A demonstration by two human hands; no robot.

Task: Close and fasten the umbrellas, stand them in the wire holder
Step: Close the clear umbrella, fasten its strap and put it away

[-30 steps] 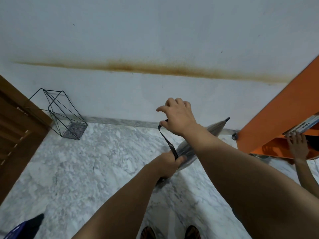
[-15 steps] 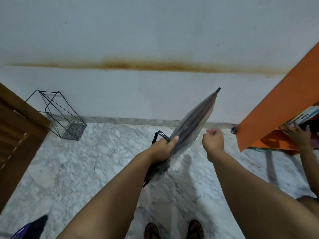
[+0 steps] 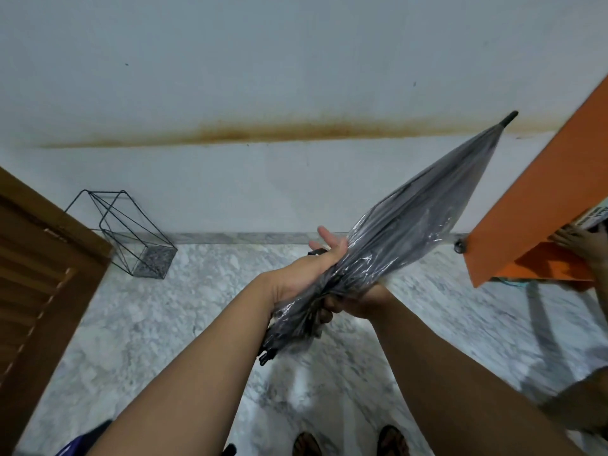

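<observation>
A closed umbrella (image 3: pixel 424 215) with a clear, greyish canopy slants from my hands up to the right, its black tip near the orange panel. My left hand (image 3: pixel 316 264) lies along the canopy's lower part with the fingers stretched forward against it. My right hand (image 3: pixel 355 299) grips the bunched canopy from underneath, fingers curled round it. The rib ends hang below my left wrist. The black wire holder (image 3: pixel 131 232) stands by the wall at the left, with nothing in it.
A brown wooden door (image 3: pixel 42 281) fills the left edge. An orange panel (image 3: pixel 543 199) juts in at the right, where another person's hand (image 3: pixel 582 245) holds something. A dark blue object (image 3: pixel 85 442) lies at the bottom left. My sandalled feet stand on marble floor.
The umbrella has swung up and to the right. My right hand came in from the side and took hold of the canopy from below; my left hand's fingers straightened along it.
</observation>
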